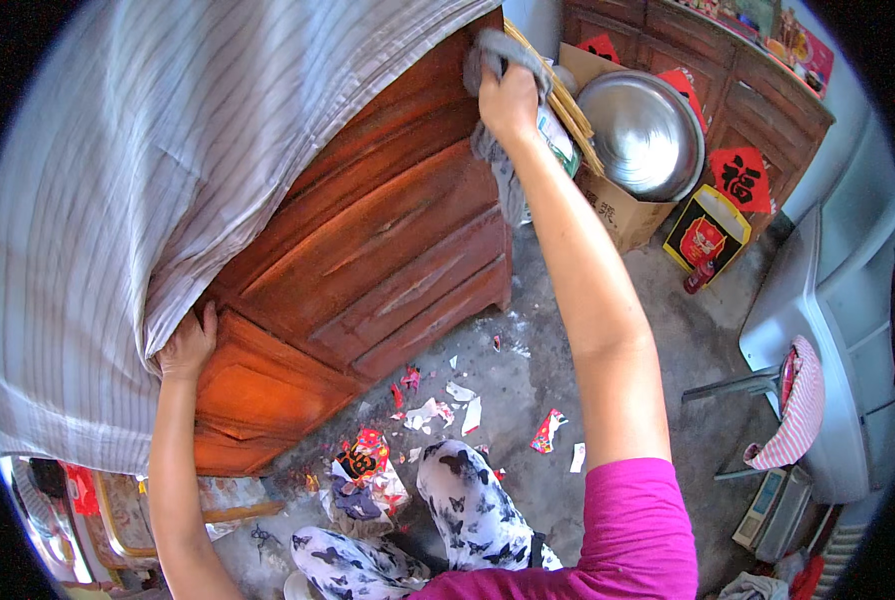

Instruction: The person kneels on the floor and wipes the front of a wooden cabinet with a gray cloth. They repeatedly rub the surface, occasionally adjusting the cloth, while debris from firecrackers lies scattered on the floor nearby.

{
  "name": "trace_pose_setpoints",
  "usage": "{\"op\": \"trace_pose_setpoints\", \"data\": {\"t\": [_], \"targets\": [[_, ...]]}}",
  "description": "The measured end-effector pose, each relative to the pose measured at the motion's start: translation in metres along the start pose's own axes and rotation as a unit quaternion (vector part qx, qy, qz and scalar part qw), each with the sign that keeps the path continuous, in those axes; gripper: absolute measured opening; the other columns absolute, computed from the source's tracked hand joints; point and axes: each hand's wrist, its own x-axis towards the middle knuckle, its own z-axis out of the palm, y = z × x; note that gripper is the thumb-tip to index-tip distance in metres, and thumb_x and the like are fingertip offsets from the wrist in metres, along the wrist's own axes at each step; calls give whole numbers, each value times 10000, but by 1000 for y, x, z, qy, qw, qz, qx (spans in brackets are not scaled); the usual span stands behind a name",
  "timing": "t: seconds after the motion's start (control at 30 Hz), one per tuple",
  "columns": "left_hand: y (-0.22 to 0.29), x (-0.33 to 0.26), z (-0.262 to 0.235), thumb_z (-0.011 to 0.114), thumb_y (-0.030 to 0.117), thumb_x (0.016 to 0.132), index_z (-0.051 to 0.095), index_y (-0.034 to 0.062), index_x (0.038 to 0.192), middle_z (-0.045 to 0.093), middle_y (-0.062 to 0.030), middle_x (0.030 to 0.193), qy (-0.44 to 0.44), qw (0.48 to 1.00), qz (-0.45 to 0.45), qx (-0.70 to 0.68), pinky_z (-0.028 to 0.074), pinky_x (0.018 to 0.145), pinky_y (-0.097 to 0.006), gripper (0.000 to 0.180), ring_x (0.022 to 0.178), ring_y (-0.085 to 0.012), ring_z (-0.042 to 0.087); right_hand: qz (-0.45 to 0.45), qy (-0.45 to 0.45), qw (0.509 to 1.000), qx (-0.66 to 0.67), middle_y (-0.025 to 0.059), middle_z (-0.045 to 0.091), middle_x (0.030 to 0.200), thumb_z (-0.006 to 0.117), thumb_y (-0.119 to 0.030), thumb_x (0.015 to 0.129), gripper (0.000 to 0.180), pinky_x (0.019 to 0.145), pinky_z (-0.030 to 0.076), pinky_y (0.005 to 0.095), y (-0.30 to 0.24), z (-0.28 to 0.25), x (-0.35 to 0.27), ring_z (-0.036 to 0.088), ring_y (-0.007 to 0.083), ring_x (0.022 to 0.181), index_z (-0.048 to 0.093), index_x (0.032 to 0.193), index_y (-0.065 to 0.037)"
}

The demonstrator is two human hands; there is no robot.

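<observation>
A grey-white striped cloth (197, 150) hangs over a reddish-brown wooden cabinet (367, 230). Its hem bunches at my left hand (188, 345), which grips it near the cabinet's front; some of those fingers are hidden by the fabric. My right arm stretches far forward. At the cabinet's far right corner, my right hand (510, 103) is closed around a grey rag (508, 190), pressed against the wood, and part of the rag dangles down the side.
Thin wooden sticks (567, 110), a cardboard box (622, 212) and a round metal basin (639, 135) stand beyond the right corner. Torn paper scraps (427, 413) litter the concrete floor. A pale plastic chair (817, 330) is at right, with a pink striped cloth (797, 410) beside it.
</observation>
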Motion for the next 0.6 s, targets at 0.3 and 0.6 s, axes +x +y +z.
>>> {"op": "trace_pose_setpoints", "data": {"t": [0.3,0.6], "targets": [[1,9,-2,579,478,987,564,-30,1418,556,-261,1456,58,998,24,10,368,1168,-546,666,1348,-448,518,74,-123,980,-135,288,724,1129,670,-280,914,374,990,531,485,14,-34,2,703,409,1091,730,1209,-56],[-9,-3,-1,555,491,998,588,-42,1397,570,-275,1440,42,999,19,24,373,1170,-531,666,1334,-450,533,-74,51,990,-112,367,495,1417,617,-53,885,485,1201,290,544,6,23,-29,408,548,1344,566,1351,70]]}}
